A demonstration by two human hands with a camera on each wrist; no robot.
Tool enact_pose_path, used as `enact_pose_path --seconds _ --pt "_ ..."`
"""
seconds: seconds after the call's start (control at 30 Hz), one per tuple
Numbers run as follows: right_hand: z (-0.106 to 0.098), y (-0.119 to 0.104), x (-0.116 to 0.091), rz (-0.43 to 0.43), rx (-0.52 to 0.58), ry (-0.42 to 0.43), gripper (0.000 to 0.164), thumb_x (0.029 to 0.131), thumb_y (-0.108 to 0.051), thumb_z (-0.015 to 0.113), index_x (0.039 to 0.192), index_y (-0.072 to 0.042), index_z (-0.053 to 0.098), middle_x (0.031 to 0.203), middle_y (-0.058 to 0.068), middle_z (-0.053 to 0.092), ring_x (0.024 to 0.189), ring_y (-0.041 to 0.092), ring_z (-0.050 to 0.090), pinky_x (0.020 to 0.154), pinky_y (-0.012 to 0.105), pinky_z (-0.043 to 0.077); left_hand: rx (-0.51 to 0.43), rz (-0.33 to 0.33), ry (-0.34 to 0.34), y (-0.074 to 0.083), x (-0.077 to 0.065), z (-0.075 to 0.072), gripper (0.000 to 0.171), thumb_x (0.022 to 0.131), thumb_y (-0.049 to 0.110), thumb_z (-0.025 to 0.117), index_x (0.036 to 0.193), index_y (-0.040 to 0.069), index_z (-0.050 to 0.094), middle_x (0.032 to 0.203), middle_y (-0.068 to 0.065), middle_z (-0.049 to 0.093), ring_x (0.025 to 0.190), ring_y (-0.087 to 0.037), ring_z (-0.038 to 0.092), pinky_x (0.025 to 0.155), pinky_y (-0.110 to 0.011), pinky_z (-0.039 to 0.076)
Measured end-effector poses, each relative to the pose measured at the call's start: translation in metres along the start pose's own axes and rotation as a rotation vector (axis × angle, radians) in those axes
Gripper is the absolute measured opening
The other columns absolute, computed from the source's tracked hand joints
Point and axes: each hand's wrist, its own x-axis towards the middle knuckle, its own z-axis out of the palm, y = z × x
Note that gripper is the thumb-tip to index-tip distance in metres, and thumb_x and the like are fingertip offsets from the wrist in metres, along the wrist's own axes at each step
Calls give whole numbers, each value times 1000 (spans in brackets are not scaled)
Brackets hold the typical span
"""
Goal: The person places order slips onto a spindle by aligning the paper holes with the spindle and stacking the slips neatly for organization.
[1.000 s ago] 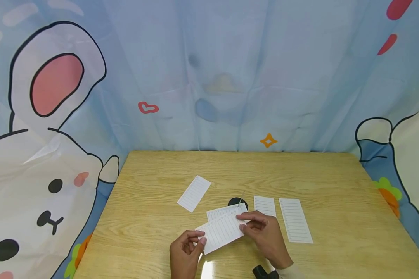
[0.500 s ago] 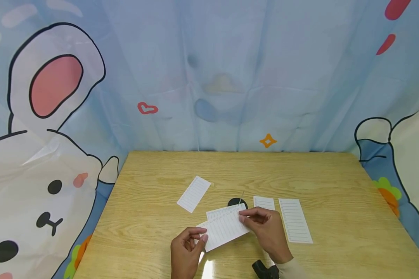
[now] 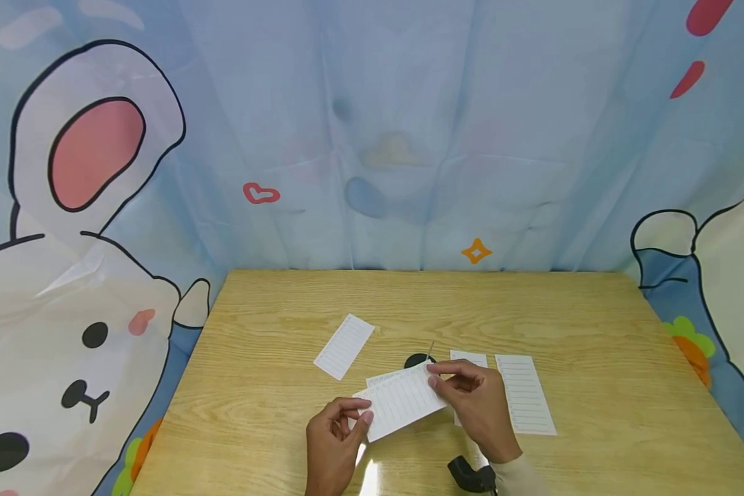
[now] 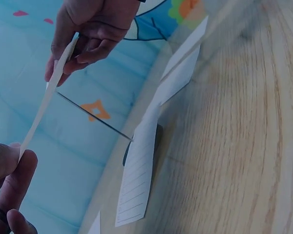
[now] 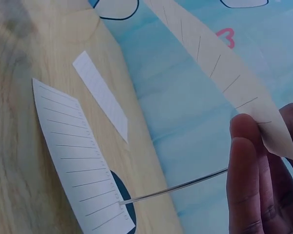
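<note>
Both hands stretch a white lined paper slip (image 3: pixel 406 402) above the table. My left hand (image 3: pixel 335 444) pinches its left end between thumb and fingers; the right hand (image 3: pixel 480 408) pinches the other end. Below stands a bill spike with a round black base (image 3: pixel 417 359) and a thin metal rod (image 5: pixel 173 188). Another lined slip (image 5: pixel 71 151) is threaded low on that rod. In the left wrist view, the rod's tip comes close to the held slip near the right fingers (image 4: pixel 90 56); I cannot tell whether they touch.
One lined slip (image 3: pixel 344 346) lies further back to the left on the wooden table (image 3: pixel 235 413). To the right lie two more, one (image 3: pixel 469 356) partly behind the right hand, the other (image 3: pixel 527 396) beside it. A printed curtain (image 3: pixel 397 138) hangs behind.
The two hands have moved the held slip slightly up and to the right in the head view, and it now covers more of the slip on the spike. The loose slips stay put.
</note>
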Motion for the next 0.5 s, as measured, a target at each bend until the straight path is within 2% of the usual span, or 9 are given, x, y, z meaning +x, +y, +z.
enact_pose_path --seconds 0.27,0.5 --pt "-2 -8 8 -41 -22 8 8 90 -9 85 98 -10 84 99 10 80 71 13 70 65 24 57 25 37 -2 2 5 1 16 88 12 86 95 26 80 78 4 70 60 -2 44 46 -19 31" --pt "-2 -13 21 -6 -7 23 10 89 -12 86 98 -11 83 101 9 82 78 15 74 74 25 60 46 74 -1 5 15 3 18 88 12 86 96 27 80 76 6 69 61 -3 44 49 -21 35"
